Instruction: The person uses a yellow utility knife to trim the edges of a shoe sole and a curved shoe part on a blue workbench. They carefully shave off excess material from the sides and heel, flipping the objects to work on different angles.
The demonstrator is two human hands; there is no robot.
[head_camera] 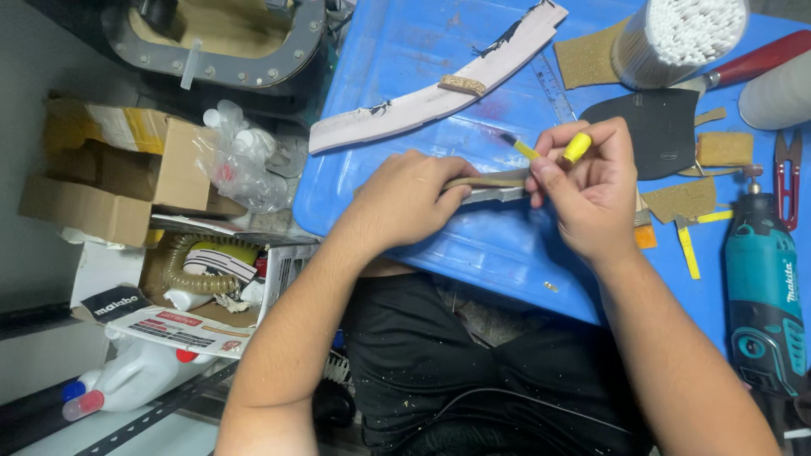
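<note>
My left hand (407, 196) grips a long, thin tan strip (494, 179) backed by a grey bar and holds it flat over the blue tabletop (405, 51). My right hand (588, 187) pinches a small yellow-handled brush (577, 148) with a dark tip, touching it to the strip's right end. A second yellow brush (522, 149) pokes out just left of my right fingers.
A curved pale pink board (422, 105) lies at the back. A tub of cotton swabs (676, 34), tan cork pieces (583, 59), a black sole-shaped piece (655, 127), red snips (790, 177) and a teal rotary tool (764, 287) sit right. Open cardboard boxes (127, 181) stand on the left.
</note>
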